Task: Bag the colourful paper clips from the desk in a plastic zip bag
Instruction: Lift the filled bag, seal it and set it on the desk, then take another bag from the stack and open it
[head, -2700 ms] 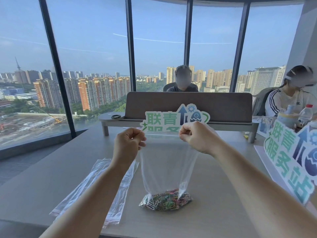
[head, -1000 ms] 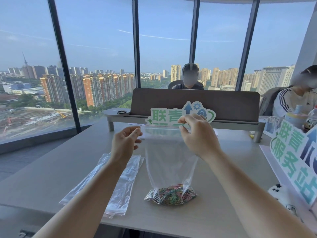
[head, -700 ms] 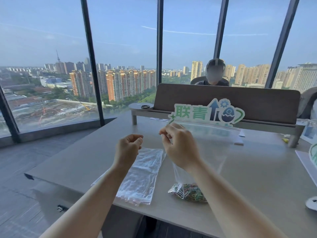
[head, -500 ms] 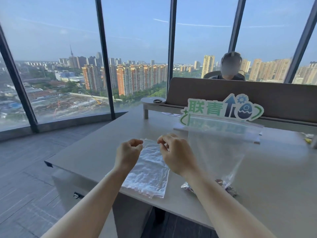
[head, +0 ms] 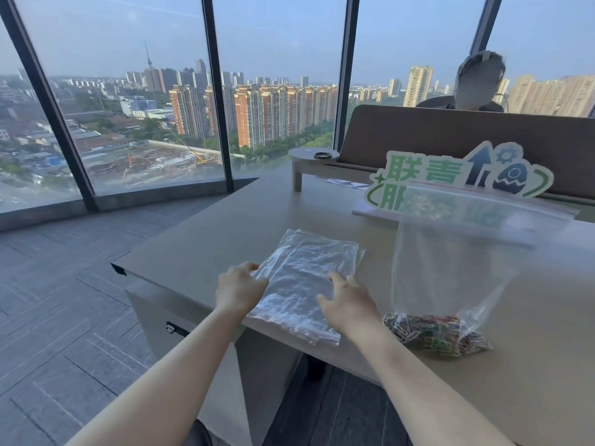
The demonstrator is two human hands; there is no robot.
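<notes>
head view:
left hand (head: pixel 240 289): fingers bent over the left edge of the flat bags (head: pixel 304 284), touching them.
right hand (head: pixel 349 304): fingers straight, resting on the flat bags.
zip bag (head: pixel 450 268): stands up on the desk (head: pixel 199 252), right of the hands, nobody holds it.
clips (head: pixel 434 333): a bright pile inside the zip bag, at the bottom.
sign (head: pixel 457 175): behind the zip bag.

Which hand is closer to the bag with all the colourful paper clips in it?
Right. The right hand is just left of the filled zip bag, fingers on the stack of empty bags. The left hand is on the stack's far side.
</notes>
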